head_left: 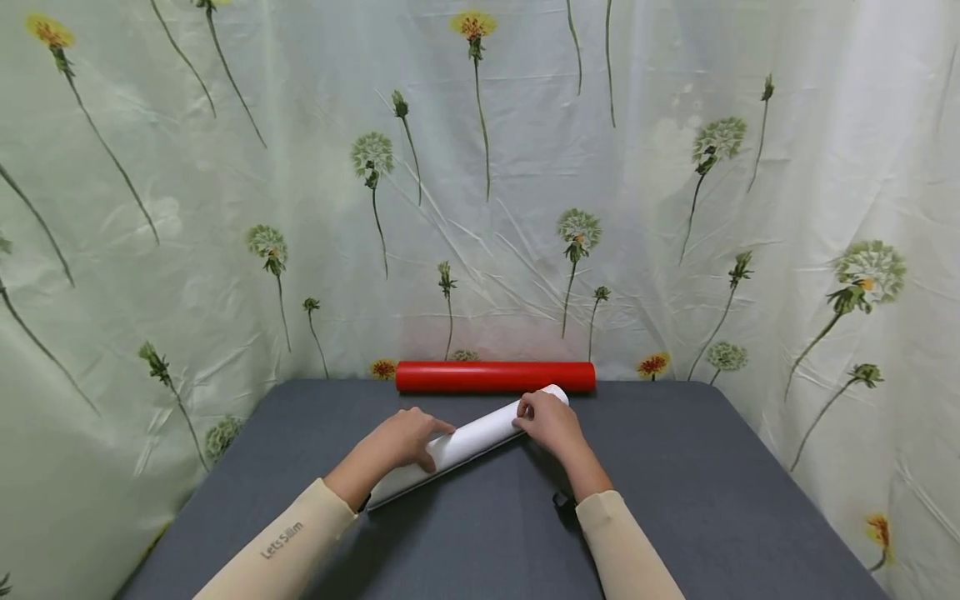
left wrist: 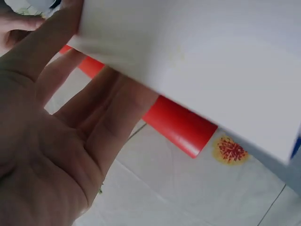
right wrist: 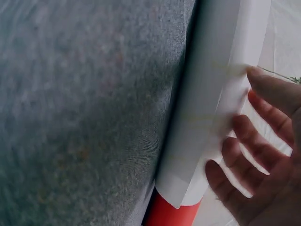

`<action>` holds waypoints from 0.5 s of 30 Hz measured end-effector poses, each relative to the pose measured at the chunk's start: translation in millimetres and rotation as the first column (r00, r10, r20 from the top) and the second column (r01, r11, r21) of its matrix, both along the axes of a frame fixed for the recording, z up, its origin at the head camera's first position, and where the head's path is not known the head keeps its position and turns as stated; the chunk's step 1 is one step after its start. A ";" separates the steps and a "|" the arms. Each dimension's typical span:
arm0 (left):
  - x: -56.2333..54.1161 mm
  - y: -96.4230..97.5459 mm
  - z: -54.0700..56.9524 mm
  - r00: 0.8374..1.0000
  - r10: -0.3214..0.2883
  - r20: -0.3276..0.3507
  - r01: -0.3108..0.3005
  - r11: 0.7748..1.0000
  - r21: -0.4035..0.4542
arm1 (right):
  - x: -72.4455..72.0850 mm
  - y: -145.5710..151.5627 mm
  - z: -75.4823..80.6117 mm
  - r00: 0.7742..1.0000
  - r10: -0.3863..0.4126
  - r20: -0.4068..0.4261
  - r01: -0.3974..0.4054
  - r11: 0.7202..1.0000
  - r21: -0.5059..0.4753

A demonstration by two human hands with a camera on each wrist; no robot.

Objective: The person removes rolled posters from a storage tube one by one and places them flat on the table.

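A roll of white paper (head_left: 480, 436) lies slanted over the dark grey table, its far end up on the right. My left hand (head_left: 401, 437) grips its nearer half, thumb on the near side. In the left wrist view, the fingers (left wrist: 115, 101) pass behind the white paper (left wrist: 202, 61) and their tips are hidden. Near the far end, my right hand (head_left: 551, 423) holds the roll with bent fingers. The right wrist view shows a loose lengthwise edge on the roll (right wrist: 207, 99), with the right fingertips (right wrist: 230, 148) against its side.
Behind the white roll, a red cylinder (head_left: 495, 377) lies across the table's back edge. The grey table (head_left: 675, 500) extends to both sides. A pale curtain with dandelion prints (head_left: 525, 150) hangs around the back and sides.
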State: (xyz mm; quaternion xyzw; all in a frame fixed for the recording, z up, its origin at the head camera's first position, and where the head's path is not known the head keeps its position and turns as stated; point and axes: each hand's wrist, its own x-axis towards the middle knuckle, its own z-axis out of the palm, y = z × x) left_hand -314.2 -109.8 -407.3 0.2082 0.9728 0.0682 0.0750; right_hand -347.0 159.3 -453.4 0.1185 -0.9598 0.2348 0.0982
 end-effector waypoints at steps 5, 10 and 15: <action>1.7 1.6 -0.2 0.997 0.015 0.071 -0.015 1.000 0.008 | 3.8 -2.4 -2.7 0.998 -0.009 0.069 0.007 0.999 0.035; 4.4 0.8 -2.4 0.995 0.026 0.098 -0.028 0.999 0.019 | 4.9 -4.7 -6.0 0.994 -0.019 0.109 0.009 0.996 0.092; 10.4 -1.6 -4.7 0.995 0.031 0.097 -0.035 0.998 0.043 | 5.7 -7.4 -7.2 0.992 -0.025 0.120 0.011 0.994 0.112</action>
